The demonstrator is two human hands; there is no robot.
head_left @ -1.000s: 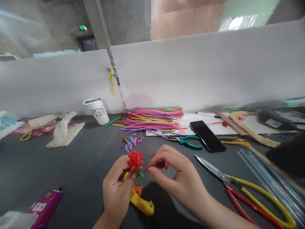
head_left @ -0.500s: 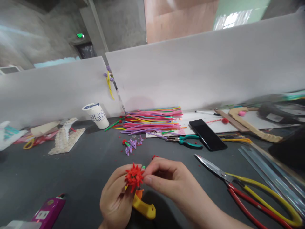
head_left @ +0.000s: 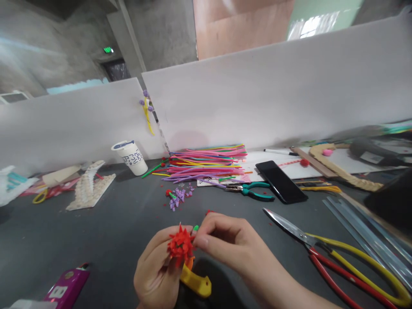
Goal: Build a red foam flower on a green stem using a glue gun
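Observation:
My left hand [head_left: 156, 270] is closed round a spiky red pipe-cleaner flower [head_left: 180, 246], holding it low over the dark table [head_left: 106, 227]. My right hand [head_left: 225, 244] pinches at the flower's right side, where a small green tip [head_left: 195, 228] sticks out beside the thumb. Both hands meet at the flower. A yellow and orange tool [head_left: 195, 283] lies on the table just under my hands.
Large scissors [head_left: 331, 257] with yellow and red handles lie to the right. Green-handled pliers [head_left: 249, 191], a black phone [head_left: 280, 182], a stack of coloured pipe cleaners [head_left: 206, 163], purple scraps [head_left: 178, 196], a white cup [head_left: 130, 157] and a magenta lighter [head_left: 66, 286] lie around. White partition boards [head_left: 273, 94] close the back.
My right hand closed in from an open pinch beside the flower to touching it. Both hands and the flower dropped slightly lower and nearer to me.

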